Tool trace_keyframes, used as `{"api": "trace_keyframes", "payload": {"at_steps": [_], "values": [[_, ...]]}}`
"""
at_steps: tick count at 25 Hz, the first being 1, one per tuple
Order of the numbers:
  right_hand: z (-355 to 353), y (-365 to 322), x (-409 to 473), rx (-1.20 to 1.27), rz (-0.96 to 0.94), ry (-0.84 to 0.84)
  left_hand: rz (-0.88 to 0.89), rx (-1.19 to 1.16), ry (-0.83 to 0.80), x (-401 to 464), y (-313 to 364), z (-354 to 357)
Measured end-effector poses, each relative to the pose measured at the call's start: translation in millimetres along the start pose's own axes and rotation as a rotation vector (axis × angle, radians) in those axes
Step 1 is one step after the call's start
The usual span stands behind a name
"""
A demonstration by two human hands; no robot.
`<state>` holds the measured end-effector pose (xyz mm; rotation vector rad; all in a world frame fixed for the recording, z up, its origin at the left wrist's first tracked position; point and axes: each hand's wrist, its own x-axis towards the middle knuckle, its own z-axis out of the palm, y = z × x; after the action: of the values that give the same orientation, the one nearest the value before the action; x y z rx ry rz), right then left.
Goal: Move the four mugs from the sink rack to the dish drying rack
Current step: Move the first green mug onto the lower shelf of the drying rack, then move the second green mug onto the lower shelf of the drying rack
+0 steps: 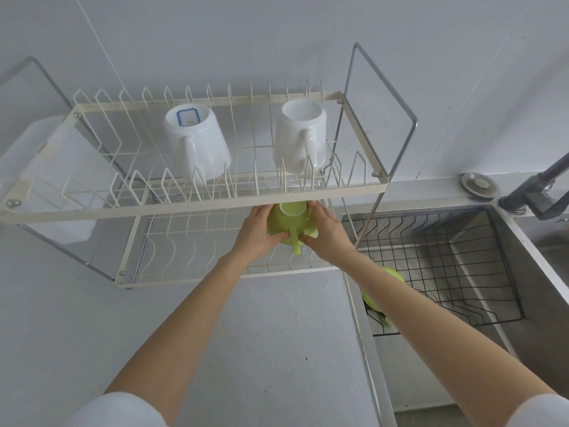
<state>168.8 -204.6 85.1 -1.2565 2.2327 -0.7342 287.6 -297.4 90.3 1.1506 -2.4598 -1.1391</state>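
Observation:
A cream two-tier dish drying rack point(197, 197) stands on the counter. Two white mugs sit upside down on its top tier, one at the middle point(197, 143) and one at the right point(300, 137). Both my hands hold a green mug point(291, 218) upside down over the right end of the lower tier, handle toward me. My left hand point(258, 234) grips its left side and my right hand point(329, 234) its right side. Another green mug point(374, 298) lies in the black wire sink rack point(462, 272), partly hidden by my right forearm.
The steel sink point(529, 318) lies to the right, with a grey faucet point(535, 192) and a round metal cap point(480, 184) at its back edge. A clear plastic tray point(52, 167) sits behind the drying rack's left end. A white wall rises close behind.

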Motion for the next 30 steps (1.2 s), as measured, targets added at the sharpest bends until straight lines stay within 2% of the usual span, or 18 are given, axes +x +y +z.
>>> {"api": "trace_keyframes", "payload": {"at_steps": [4,8,12,16,24,30], "values": [[-6,-6,-6,-0.012,0.029,-0.007,0.008,0.057,-0.056,-5,1,-2],[-16,-10,-30,-0.093,-0.010,-0.018,0.015,0.239,-0.130,-28,3,-10],[-25,-12,-69,-0.140,-0.087,-0.056,0.065,0.521,-0.084,-65,14,-19],[-32,-5,-110,-0.237,-0.131,-0.084,0.091,0.622,-0.050,-102,21,-18],[-43,29,-164,-0.255,-0.050,-0.067,0.192,0.653,-0.057,-145,54,24],[-68,72,-174,-0.204,0.006,-0.052,0.218,0.576,-0.129,-147,88,63]]}}
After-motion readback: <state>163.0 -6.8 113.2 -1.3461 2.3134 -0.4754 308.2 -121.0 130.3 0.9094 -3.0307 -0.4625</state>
